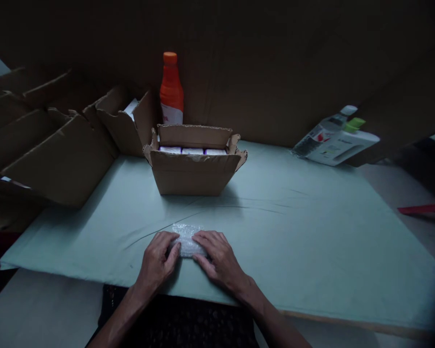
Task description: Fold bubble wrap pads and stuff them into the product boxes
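Note:
A small bundle wrapped in bubble wrap (186, 238) lies on the pale green sheet (293, 222) near the table's front edge. My left hand (158, 258) rests against the bundle's left side, fingers curved onto it. My right hand (214, 255) lies over its right side, fingers pressing down on the wrap. Behind the bundle stands an open cardboard box (194, 166) with white packets (192, 151) in a row inside.
An orange bottle (171, 89) stands behind the box. More open cardboard boxes (63, 154) lie at the left. White bottles and a carton (335, 137) lie at the back right. A brown cardboard wall closes the back. A red object (424, 209) is at the right edge.

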### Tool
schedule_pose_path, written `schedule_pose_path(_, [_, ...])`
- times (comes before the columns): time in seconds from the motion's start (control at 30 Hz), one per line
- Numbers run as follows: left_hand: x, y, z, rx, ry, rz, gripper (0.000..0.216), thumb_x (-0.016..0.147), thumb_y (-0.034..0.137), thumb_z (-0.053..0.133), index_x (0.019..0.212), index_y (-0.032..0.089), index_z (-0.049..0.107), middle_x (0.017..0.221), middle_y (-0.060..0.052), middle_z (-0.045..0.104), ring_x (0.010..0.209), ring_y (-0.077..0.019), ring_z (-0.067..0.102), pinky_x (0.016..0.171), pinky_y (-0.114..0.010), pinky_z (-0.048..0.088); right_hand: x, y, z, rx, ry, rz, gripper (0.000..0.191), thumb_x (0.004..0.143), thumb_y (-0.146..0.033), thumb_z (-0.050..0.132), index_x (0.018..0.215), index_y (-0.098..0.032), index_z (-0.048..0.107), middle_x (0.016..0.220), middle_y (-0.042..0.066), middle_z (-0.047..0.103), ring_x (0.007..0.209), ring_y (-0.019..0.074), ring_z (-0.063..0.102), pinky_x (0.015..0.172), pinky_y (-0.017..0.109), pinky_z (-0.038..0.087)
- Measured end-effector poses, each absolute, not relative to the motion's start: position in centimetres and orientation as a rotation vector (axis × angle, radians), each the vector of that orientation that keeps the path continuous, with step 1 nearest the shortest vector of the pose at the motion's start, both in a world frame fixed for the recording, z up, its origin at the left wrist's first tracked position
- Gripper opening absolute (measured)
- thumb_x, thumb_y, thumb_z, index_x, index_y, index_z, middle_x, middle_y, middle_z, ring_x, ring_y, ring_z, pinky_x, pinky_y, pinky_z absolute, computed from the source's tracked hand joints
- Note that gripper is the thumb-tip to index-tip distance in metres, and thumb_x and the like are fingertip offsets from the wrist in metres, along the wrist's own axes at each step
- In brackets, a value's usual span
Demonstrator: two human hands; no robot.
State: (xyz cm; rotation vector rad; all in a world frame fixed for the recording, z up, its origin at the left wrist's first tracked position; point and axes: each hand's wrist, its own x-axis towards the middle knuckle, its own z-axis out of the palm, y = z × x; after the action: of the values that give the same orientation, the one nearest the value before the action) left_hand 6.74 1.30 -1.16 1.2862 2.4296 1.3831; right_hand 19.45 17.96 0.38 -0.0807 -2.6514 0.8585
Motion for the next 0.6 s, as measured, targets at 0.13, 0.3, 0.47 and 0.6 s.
schedule_pose_path(0.13, [6.7,1.3,-1.0,1.229,2.459,1.43,0.015,0.094,0.024,0.054,0.104,0.02,0.065,0.095,-0.006,0.071,0.089,-0.0195,0.067,0.077,-0.033,0.055,19.0,17.9,0.0,-0.108,-2.639,0.861,0.022,0.097,-0.021,0.059,0.118,-0.021,0.066,0.111,0.008,0.074,0.101,0.0251,0.064,0.088,0.045,0.05])
schedule_pose_path(0.3, [7.5,1.0,-0.7,1.119,2.43,1.521,0.025,0.091,0.029,0.057,0.113,0.019,0.062,0.103,-0.008,0.068,0.093,-0.0211,0.066,0.079,-0.036,0.058,19.0,17.9,-0.3,-0.157,-2.565,0.902,0.016,0.097,-0.021,0.059,0.11,-0.02,0.069,0.102,0.006,0.077,0.094,0.023,0.066,0.084,0.042,0.049])
schedule_pose_path(0.47, [9.4,-0.1,-1.3,0.692,2.333,1.625,0.05,0.09,0.035,0.06,0.136,0.019,0.048,0.12,-0.014,0.065,0.095,-0.0212,0.068,0.075,-0.034,0.061,19.3,18.0,-0.3,-0.2,-2.538,0.968,0.015,0.097,-0.022,0.06,0.107,-0.021,0.071,0.101,0.006,0.078,0.093,0.0225,0.067,0.084,0.041,0.049])
schedule_pose_path(0.6, [10.0,-0.9,-2.0,0.436,2.133,1.769,0.055,0.09,0.039,0.06,0.139,0.02,0.043,0.124,-0.015,0.063,0.106,-0.0226,0.068,0.085,-0.037,0.061,19.3,18.0,-0.5,-0.215,-2.528,0.976,0.015,0.096,-0.022,0.06,0.107,-0.021,0.071,0.1,0.006,0.078,0.093,0.0229,0.067,0.084,0.041,0.049])
